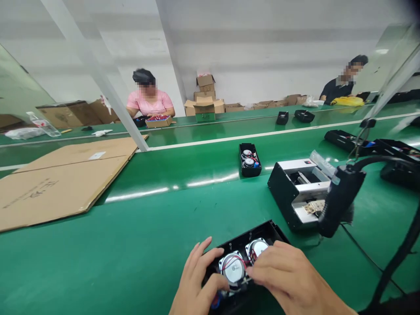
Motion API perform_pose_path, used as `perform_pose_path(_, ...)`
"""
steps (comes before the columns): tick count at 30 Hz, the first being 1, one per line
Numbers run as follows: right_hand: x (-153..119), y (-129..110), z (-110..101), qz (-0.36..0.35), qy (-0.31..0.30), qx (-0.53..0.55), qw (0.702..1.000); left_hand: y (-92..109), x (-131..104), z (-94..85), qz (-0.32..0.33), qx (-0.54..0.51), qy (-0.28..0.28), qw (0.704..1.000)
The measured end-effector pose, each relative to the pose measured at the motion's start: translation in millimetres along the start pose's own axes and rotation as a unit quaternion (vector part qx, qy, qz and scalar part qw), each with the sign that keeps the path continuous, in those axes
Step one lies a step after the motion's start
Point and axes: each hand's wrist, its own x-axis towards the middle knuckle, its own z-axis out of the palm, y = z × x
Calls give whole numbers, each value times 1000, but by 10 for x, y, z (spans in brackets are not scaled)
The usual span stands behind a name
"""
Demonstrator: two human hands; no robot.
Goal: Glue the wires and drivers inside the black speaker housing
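Observation:
In front of me on the green bench lies an open black speaker housing [226, 245], set at a slant. Two round silver speaker drivers [233, 267] sit inside it, with thin red and black wires [242, 259] running between them. My left hand [200, 280] grips the housing's left end, its thumb and fingers curved around the left driver. Close to the wires between the drivers, my right hand [285, 273] is closed in a pinch and covers part of the right driver. The fingertips meet the wires there. A blue part [215, 301] shows below my left thumb.
A black-and-silver machine [302, 192] stands at right, with a black handheld tool [341, 201] hanging before it. Another speaker housing [250, 160] lies farther back. Flattened cardboard [65, 175] covers the left. Two people [151, 103] sit across the bench.

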Motion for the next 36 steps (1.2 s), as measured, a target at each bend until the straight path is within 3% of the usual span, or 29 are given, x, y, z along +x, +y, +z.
perform_pose_path(3, -8, -98, -65, -115, -96, -160, 976, -66, -157, 35, 43, 114, -73, 990)
perform_pose_path(7, -2, -116, 45, -159, -142, -269, 939, -138, -234, 146, 136, 165, -95, 972)
perform_pose_path(9, -12, -99, 85, -152, -170, -293, 929, -115, -235, 209, 140, 161, -96, 972)
perform_pose_path(11, -17, -100, 75, -136, -193, -293, 926, -47, -229, 274, 104, 147, -85, 980)
perform_pose_path(15, 9, -176, -22, -95, -239, -253, 933, 81, -207, 336, 61, 111, -31, 991)
perform_pose_path(22, 6, -203, -9, -21, -252, -199, 947, 13, -104, 231, 152, 143, -58, 976)
perform_pose_path(27, -76, -83, 99, -6, -259, -172, 950, -4, -56, 294, 124, 74, 17, 989)
perform_pose_path(29, -87, -57, 133, 12, -262, -148, 954, -13, 14, 239, 110, 39, -36, 992)
perform_pose_path(31, -34, -59, 144, 27, -264, -137, 955, -19, 162, 119, 64, 5, -129, 990)
perform_pose_path(33, 115, -82, 123, 41, -260, -156, 952, -31, 393, -25, -28, -50, -207, 977)
perform_pose_path(36, 485, -111, 33, 86, -250, -191, 945, -88, 799, -200, -172, -152, -299, 926)
